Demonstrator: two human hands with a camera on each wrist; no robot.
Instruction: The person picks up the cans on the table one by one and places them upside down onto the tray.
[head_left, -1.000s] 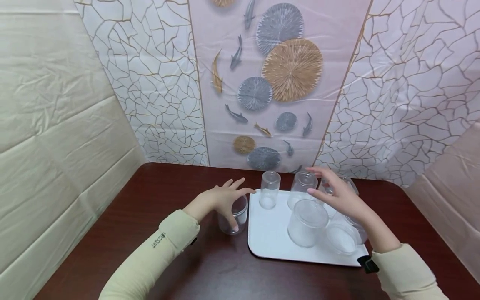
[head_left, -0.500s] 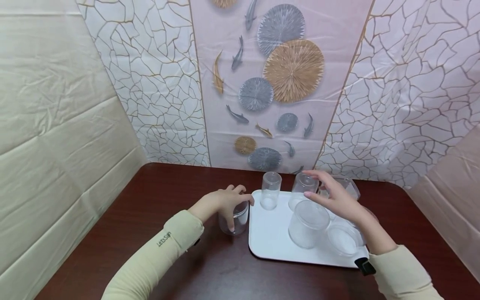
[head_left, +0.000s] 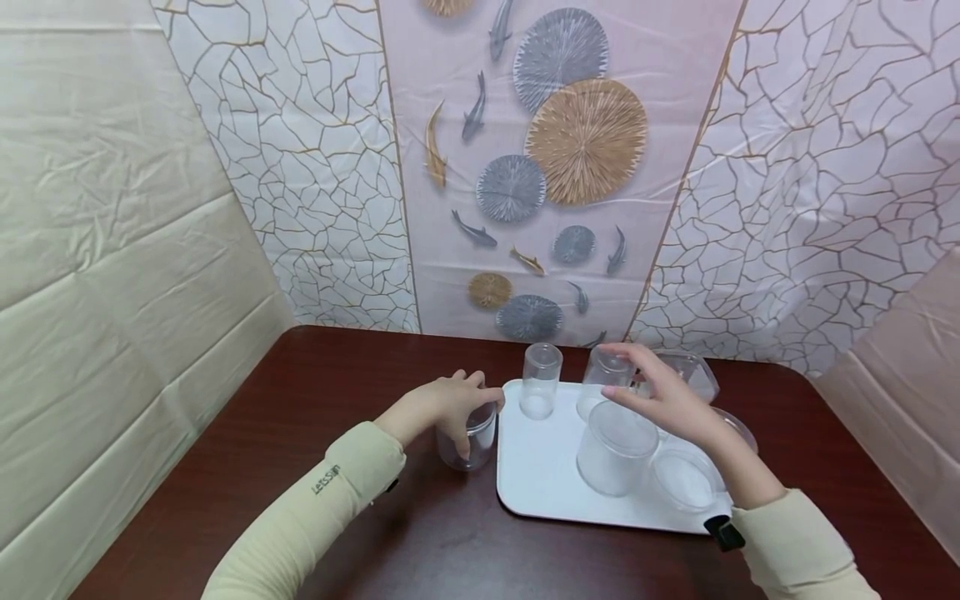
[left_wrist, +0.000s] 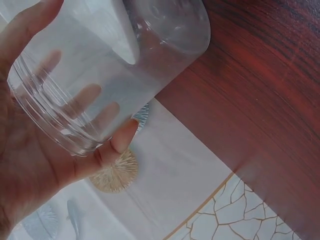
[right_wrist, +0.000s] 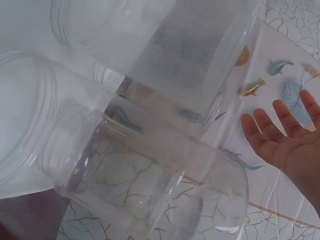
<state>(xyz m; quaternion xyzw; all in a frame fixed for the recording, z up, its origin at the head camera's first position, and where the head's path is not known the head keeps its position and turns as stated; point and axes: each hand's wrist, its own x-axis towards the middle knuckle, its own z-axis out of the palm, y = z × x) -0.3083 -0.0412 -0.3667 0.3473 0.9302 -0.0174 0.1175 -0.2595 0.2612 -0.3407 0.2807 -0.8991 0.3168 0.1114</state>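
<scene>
A clear jar (head_left: pixel 477 440) stands on the brown table just left of the white tray (head_left: pixel 528 487). My left hand (head_left: pixel 452 410) grips it from above, fingers and thumb curled round its upper end. In the left wrist view the clear jar (left_wrist: pixel 165 55) shows my fingers through its wall near the ridged neck. Over the tray my right hand (head_left: pixel 667 406) is spread, with thumb and fingers apart and nothing held. It overlaps a clear cylinder (head_left: pixel 596 392) in the head view. The right wrist view has the right hand (right_wrist: pixel 292 137) beside large clear jars (right_wrist: pixel 160 165).
A narrow clear cylinder (head_left: pixel 540 387) stands at the tray's back left. A wide jar (head_left: pixel 615 450) sits mid-tray, with a round clear container (head_left: pixel 684 481) to its right. Farther back is a clear boxy container (head_left: pixel 696 377). A patterned cloth (head_left: pixel 450 275) hangs behind the table.
The left hand's spread fingers have come down and curled round the jar. My right hand has shifted slightly left over the tray, still spread. The containers stay where they were.
</scene>
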